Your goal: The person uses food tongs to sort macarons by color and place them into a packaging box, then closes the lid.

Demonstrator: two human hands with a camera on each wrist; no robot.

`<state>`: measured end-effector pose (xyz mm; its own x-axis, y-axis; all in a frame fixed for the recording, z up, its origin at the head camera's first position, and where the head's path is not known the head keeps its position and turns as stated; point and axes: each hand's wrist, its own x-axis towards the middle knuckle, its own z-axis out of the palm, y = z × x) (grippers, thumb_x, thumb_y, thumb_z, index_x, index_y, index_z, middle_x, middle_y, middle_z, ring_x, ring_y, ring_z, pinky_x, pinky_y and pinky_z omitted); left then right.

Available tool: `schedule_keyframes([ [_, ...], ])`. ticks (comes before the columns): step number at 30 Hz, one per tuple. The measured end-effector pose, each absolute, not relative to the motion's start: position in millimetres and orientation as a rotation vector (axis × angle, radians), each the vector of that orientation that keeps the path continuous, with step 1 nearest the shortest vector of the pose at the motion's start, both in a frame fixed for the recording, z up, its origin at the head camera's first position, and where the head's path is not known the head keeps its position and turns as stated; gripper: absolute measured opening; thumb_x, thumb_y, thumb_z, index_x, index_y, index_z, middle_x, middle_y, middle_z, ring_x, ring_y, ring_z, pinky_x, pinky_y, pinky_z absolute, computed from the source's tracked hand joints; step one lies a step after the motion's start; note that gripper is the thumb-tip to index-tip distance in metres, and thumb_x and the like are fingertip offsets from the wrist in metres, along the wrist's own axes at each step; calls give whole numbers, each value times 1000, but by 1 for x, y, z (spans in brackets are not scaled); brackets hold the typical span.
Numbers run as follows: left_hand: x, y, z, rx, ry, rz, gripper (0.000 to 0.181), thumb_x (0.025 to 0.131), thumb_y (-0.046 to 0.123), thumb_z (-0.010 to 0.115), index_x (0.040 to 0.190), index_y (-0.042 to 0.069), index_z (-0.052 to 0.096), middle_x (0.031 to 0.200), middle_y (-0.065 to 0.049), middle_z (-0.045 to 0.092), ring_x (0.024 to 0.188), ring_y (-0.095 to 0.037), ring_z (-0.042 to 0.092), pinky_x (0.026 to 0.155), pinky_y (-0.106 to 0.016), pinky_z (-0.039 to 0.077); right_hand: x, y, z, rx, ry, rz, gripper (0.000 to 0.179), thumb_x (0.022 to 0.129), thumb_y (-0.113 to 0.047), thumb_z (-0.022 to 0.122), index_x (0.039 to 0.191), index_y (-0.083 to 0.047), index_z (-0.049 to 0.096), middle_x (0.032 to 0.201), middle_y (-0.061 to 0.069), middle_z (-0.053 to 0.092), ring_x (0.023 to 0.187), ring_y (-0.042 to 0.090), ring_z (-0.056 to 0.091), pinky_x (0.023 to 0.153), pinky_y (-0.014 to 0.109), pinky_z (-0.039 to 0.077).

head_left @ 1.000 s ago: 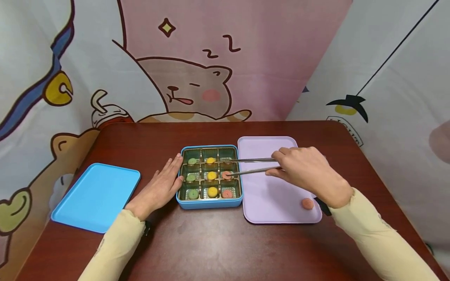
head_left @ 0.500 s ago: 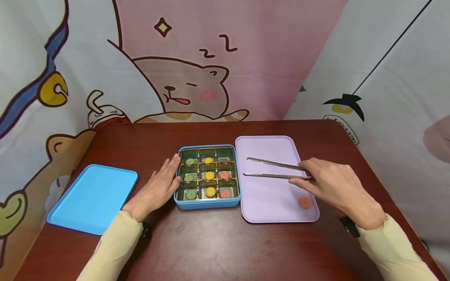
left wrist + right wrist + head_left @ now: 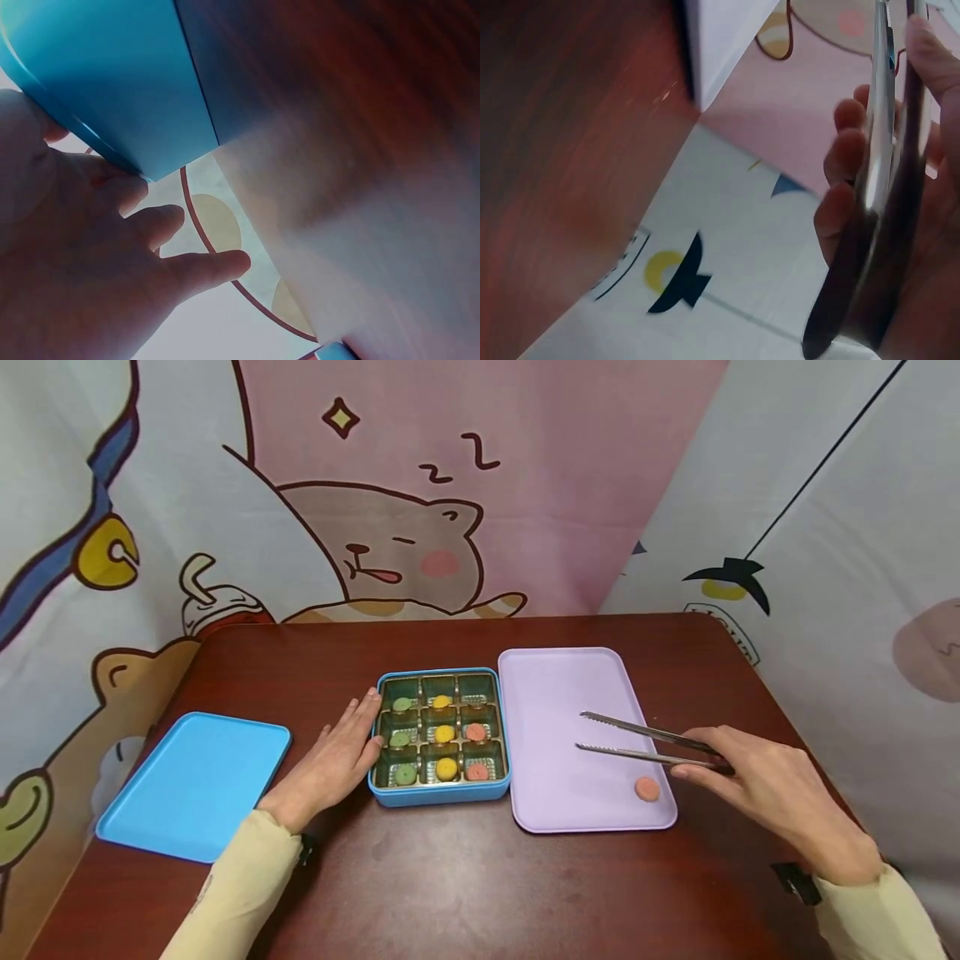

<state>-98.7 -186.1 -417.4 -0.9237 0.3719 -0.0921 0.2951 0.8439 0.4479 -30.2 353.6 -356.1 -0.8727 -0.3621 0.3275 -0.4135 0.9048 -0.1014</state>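
My right hand [image 3: 772, 797] holds metal tongs [image 3: 648, 732] over the purple tray [image 3: 558, 797], their arms apart with nothing between the tips. In the right wrist view, fingers and thumb wrap the tongs [image 3: 877, 172]. A round pink-orange cookie [image 3: 647, 789] lies on the tray near its front right corner. My left hand [image 3: 330, 768] rests with extended fingers against the left side of a blue box [image 3: 442, 797]. Inside its divided gold insert, green cookies [image 3: 405, 774] fill the left column and yellow cookies [image 3: 446, 769] the middle. Pink cookies [image 3: 477, 772] sit in the right column's front and middle compartments.
A blue lid-like tray [image 3: 195, 785] lies on the brown table [image 3: 420, 877] to the left. The purple tray stands close along the box's right side. Behind the table hangs a printed cloth [image 3: 555, 485] with cartoon animals.
The tongs have come away from the box's right column, moving right and toward me over the purple tray. Their pink cookie now lies released in the middle right compartment. My left hand stays at the box.
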Motion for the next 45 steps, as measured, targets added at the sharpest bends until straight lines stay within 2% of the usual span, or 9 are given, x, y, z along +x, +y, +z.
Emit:
schedule_keyframes([
  [7, -98, -186, -417, 530, 2852, 659, 67, 113, 34, 40, 168, 10, 9, 174, -9, 4, 158, -39, 10, 115, -75, 17, -17, 382, -360, 466, -2873, 246, 48, 73, -37, 93, 113, -24, 71, 89, -14, 62, 70, 3, 53, 54, 33, 44],
  [12, -98, -186, -417, 533, 2849, 661, 67, 113, 34, 40, 168, 10, 9, 174, -9, 4, 158, -39, 9, 116, -75, 17, -7, 397, -362, 384, -3005, 157, 47, 76, -42, 90, 111, -18, 71, 87, -7, 61, 68, 8, 49, 54, 34, 42],
  [17, -97, -188, -417, 537, 2853, 665, 67, 113, 32, 41, 168, 10, 9, 174, -10, 5, 158, -40, 10, 115, -75, 17, 1, 411, -362, 381, -3050, 81, 45, 75, -46, 89, 107, -18, 73, 90, -6, 66, 65, 7, 48, 52, 35, 42],
  [21, -96, -188, -417, 541, 2850, 664, 67, 113, 32, 41, 168, 10, 9, 174, -10, 5, 158, -40, 10, 115, -76, 17, 5, 417, -361, 352, -3119, -1, 49, 77, -49, 87, 106, -12, 75, 89, -1, 67, 61, 9, 47, 50, 34, 42],
  [28, -97, -188, -418, 532, 2849, 673, 68, 113, 31, 42, 168, 10, 9, 174, -10, 5, 158, -40, 9, 115, -75, 16, 9, 420, -360, 343, -3127, -49, 49, 75, -45, 89, 106, -9, 76, 82, -6, 60, 55, 8, 42, 48, 32, 38],
  [36, -97, -187, -418, 523, 2845, 661, 68, 113, 33, 40, 168, 11, 8, 174, -8, 3, 158, -38, 8, 116, -75, 16, 6, 419, -362, 409, -3064, -84, 46, 74, -44, 89, 102, -10, 77, 79, -7, 60, 53, 6, 38, 47, 32, 40],
  [45, -97, -188, -419, 539, 2864, 661, 67, 113, 31, 41, 168, 9, 10, 174, -10, 6, 157, -40, 11, 115, -75, 18, -2, 416, -366, 488, -2954, -48, 43, 72, -43, 90, 99, -13, 78, 77, -10, 60, 53, 4, 42, 47, 34, 41],
])
